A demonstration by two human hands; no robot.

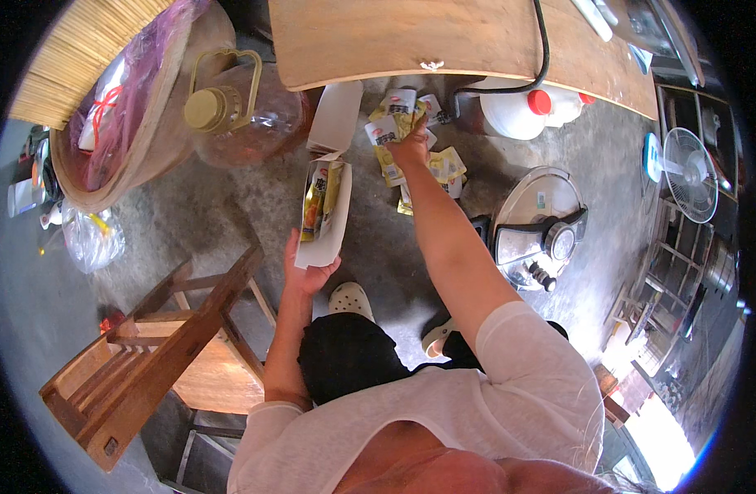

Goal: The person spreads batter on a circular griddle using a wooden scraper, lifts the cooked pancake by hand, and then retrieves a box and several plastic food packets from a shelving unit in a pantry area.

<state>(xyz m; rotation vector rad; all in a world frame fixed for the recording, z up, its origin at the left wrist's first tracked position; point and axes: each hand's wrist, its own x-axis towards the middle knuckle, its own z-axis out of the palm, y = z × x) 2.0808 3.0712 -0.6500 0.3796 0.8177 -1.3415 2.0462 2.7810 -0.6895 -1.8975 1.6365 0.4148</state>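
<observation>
My left hand (311,275) grips the lower end of an open white cardboard box (333,238), which tilts upward from my palm. Inside it stand several yellow-and-white foil packets (316,197) with printing on them. The box's lid flap (336,117) is folded back at the far end. My right hand (412,148) reaches down to a loose pile of similar packets (447,165) on the concrete floor. Its thumb and fingers are spread around some of the packets (408,120) at the far side of the pile. The fingertips are partly hidden among them.
A wooden board (408,43) overhangs the far side, with a black cable (543,49). A large capped jug (248,123) and a basket (125,173) stand left; red-capped white jugs (513,114) and a pressure cooker (538,228) right. A wooden chair (162,352) lies near-left; a fan (691,173) stands far right.
</observation>
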